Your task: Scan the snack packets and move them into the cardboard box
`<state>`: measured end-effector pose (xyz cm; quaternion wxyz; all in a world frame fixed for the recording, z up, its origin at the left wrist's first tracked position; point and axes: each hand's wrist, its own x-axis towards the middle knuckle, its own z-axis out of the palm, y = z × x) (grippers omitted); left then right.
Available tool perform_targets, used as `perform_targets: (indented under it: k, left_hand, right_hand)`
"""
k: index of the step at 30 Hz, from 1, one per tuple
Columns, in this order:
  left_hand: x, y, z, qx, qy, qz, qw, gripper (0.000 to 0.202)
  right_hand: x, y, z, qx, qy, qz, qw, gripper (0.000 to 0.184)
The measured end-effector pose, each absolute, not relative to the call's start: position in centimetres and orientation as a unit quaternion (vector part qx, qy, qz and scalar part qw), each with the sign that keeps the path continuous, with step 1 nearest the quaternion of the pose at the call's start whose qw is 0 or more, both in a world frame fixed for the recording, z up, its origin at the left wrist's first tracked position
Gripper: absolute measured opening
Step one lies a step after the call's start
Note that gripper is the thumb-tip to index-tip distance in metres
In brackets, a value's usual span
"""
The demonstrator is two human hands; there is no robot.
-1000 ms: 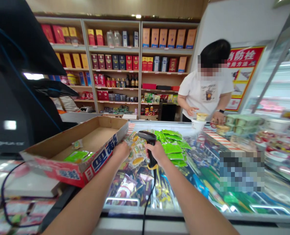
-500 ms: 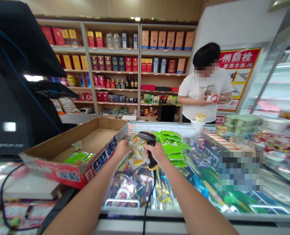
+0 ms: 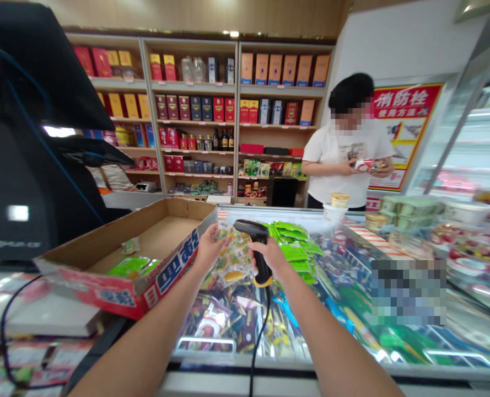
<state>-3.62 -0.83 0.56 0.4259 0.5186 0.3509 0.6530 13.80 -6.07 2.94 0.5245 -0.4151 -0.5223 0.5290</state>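
My right hand (image 3: 270,257) is wrapped round the handle of a black barcode scanner (image 3: 251,229), whose cable runs down toward me. The scanner's head points left, toward my left hand (image 3: 209,246). Between the fingers of that hand is a small clear snack packet (image 3: 225,227) with a pale label on it. Under and between both hands lies a pile of clear-wrapped yellowish snack packets (image 3: 230,267) on the glass top of a display freezer (image 3: 269,210). Several bright green packets (image 3: 296,252) are stacked just right of the scanner.
An open cardboard box (image 3: 149,212) at left holds a green packet and a small clear one. Behind it stands a black checkout terminal (image 3: 21,165). Tubs (image 3: 334,211) and green egg cartons (image 3: 412,207) sit at right. Across the freezer, a person (image 3: 350,149) holds a small item.
My left hand has lifted the packet slightly, so its pale label now shows beside the scanner. The scanner has shifted a little to the right.
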Motion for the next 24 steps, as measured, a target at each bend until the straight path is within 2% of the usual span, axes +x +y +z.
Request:
perform_targets:
  k: [4, 9, 20, 24]
  left_hand:
    - [-3.4, -1.3, 0.5, 0.516, 0.364, 0.653, 0.417, 0.061]
    - [-3.2, -1.4, 0.2, 0.532, 0.384, 0.655, 0.375, 0.058]
    - [-3.2, -1.3, -0.2, 0.543, 0.389, 0.646, 0.369, 0.056]
    - [-3.3, -1.6, -0.1, 0.578, 0.428, 0.626, 0.301, 0.051]
  right_hand:
    - [13.7, -6.5, 3.2, -0.405, -0.513, 0.559, 0.511, 0.022]
    - [13.5, -6.9, 3.3, -0.399, -0.509, 0.569, 0.509, 0.022]
    - [13.5, -6.8, 3.1, -0.409, -0.516, 0.561, 0.502, 0.019]
    - [13.3, -7.3, 3.2, -0.397, -0.519, 0.562, 0.506, 0.018]
